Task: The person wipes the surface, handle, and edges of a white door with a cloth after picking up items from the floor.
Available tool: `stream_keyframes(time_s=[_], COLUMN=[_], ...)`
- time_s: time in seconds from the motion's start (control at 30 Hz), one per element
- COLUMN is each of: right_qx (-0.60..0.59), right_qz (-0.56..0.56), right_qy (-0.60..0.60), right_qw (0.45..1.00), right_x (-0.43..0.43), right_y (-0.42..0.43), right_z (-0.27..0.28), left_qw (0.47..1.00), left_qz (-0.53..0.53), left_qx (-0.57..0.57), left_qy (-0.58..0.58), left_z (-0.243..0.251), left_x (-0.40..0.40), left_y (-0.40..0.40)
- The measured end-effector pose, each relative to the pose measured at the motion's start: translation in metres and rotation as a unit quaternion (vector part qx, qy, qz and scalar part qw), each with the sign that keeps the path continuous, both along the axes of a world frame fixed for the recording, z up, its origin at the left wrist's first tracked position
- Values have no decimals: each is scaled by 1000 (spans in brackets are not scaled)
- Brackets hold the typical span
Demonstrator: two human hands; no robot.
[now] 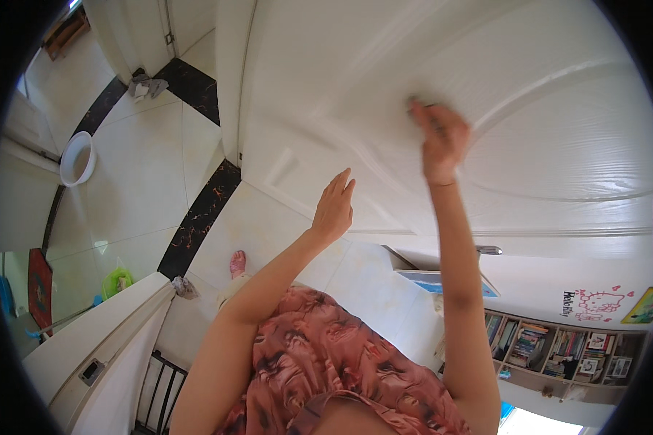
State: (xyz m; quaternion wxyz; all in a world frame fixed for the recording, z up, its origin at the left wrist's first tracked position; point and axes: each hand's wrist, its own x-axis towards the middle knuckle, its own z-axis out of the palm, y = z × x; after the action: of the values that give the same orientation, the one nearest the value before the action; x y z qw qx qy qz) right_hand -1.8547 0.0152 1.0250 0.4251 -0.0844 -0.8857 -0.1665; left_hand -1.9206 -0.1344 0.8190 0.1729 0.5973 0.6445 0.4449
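My right hand (447, 138) is raised against the white panelled door (326, 70), its fingers curled around a small greyish thing (413, 104). Motion blur hides what that thing is; it could be a cloth. Lower and to the left, my left hand (333, 209) holds nothing, with its thumb a little apart from its straight fingers. Its fingertips are close to the lower part of the door; whether they touch it I cannot tell. Raised mouldings and a large curved panel line run across the door.
A white basin (78, 159) stands on the tiled floor beyond the black marble threshold strip (200, 218). Grey rags (148, 87) lie by a far doorway, and another cloth (185, 287) near my side. Also here are a green basket (117, 283) and a bookshelf (563, 348).
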Motion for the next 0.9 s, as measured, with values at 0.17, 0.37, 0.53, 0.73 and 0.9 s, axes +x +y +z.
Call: stream_keyframes(time_s=[0.17,0.37,0.53,0.73,0.9], right_qx=[-54,-9,29,-78,-297], right_qz=[-44,-41,-14,-112,-205], right_qy=[-219,-96,-101,-38,79], right_qw=[973,994,994,990,929], right_x=[6,-30,-57,-68,-36], right_y=[-13,-10,-7,-34,-96], right_z=[-102,-17,-25,-68,-106], left_qw=[1000,999,837,650,705], left_qz=[11,48,21,25,173], left_qx=[10,-9,-52,21,59], left_qy=[20,-3,-544,-760,-685], left_z=[2,-3,23,84,78], left_x=[-12,-37,-35,-90,-89], left_y=[-3,-1,15,48,70])
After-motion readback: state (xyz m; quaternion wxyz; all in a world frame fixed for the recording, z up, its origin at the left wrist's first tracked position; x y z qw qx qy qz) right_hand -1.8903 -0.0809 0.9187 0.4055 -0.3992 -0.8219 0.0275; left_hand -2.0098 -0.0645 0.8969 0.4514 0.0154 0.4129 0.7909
